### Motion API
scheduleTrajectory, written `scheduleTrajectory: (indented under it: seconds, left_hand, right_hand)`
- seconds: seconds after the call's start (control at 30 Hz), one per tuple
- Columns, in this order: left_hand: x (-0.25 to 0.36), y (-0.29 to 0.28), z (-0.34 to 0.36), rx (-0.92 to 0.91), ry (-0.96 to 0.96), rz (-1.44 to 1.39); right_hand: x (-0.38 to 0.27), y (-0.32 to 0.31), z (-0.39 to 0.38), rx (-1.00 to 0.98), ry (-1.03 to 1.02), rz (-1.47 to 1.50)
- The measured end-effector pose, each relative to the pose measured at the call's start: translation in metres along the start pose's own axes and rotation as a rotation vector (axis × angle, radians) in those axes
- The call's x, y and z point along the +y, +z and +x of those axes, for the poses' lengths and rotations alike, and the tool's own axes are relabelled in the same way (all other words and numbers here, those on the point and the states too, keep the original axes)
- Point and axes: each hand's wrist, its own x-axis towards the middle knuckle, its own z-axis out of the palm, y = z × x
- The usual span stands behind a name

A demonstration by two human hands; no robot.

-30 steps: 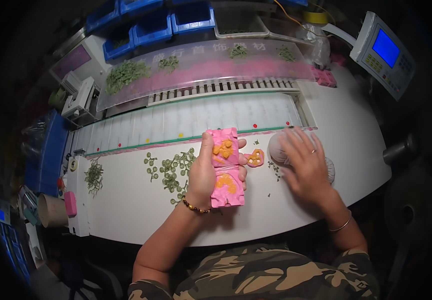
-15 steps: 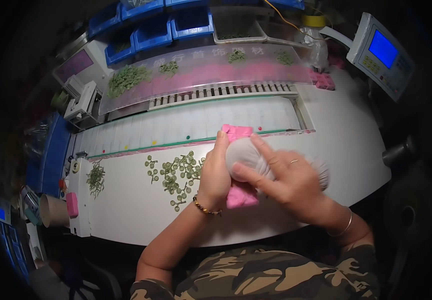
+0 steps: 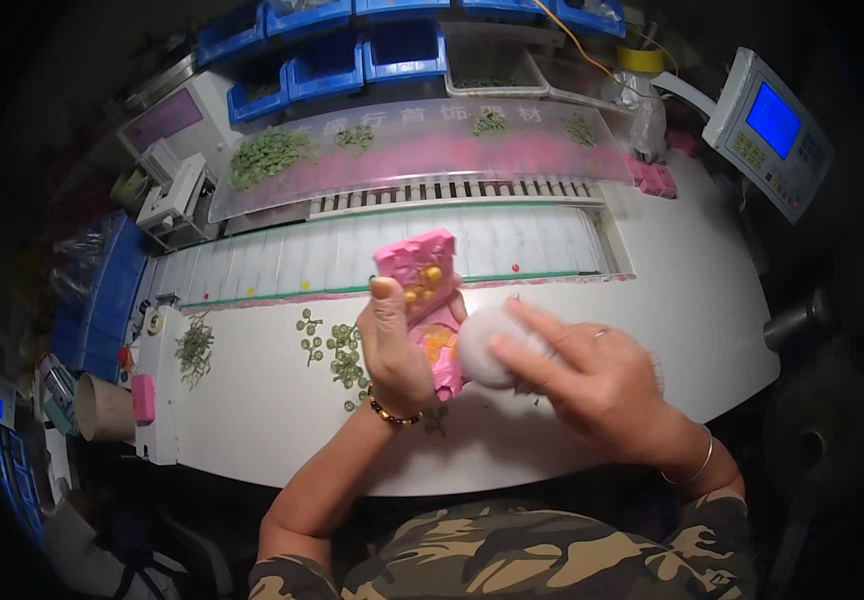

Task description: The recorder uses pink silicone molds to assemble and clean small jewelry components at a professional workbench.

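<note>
My left hand (image 3: pixel 395 355) grips a pink rubber mould (image 3: pixel 414 262) above the table, its inner face turned up. Orange-yellow patches (image 3: pixel 439 343) colour its hollows. In my right hand (image 3: pixel 602 390) is a round whitish cloth pouch (image 3: pixel 488 350), gathered behind my fingers and slightly blurred. It sits beside the mould's lower right edge; I cannot tell whether they touch. Green branched pieces with small round discs (image 3: pixel 345 358) lie on the white table, just left of my left hand and partly hidden by it.
A recessed white conveyor strip (image 3: pixel 282 265) crosses the table beyond my hands. Behind it stands a translucent sloping panel (image 3: pixel 422 150) bearing green clusters. Blue bins (image 3: pixel 404 52) line the back. A control box with a blue screen (image 3: pixel 774 120) is at right, a beige cup (image 3: pixel 105 408) at left.
The mould has moved left and turned, and its coloured inner face now shows. The pouch has come off the mould to its right side. The whole view has shifted slightly.
</note>
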Motion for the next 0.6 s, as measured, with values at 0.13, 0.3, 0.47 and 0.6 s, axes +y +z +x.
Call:
scheduleTrajectory:
  seconds: [0.13, 0.3, 0.47, 0.6]
  left_hand:
    - [-0.002, -0.003, 0.002, -0.026, 0.068, 0.029]
    - [-0.006, -0.001, 0.011, -0.112, 0.271, 0.095]
    - [0.004, 0.000, 0.012, 0.133, 0.183, -0.001]
    - [0.002, 0.002, 0.014, -0.011, 0.198, 0.063]
  right_hand:
    - [0.002, -0.008, 0.013, 0.514, 0.066, -0.035]
    - [-0.010, 0.015, -0.003, -0.031, -0.007, -0.074]
    - [0.021, 0.010, -0.027, -0.076, 0.218, -0.098]
    - [0.063, 0.036, -0.058, -0.176, 0.470, -0.261]
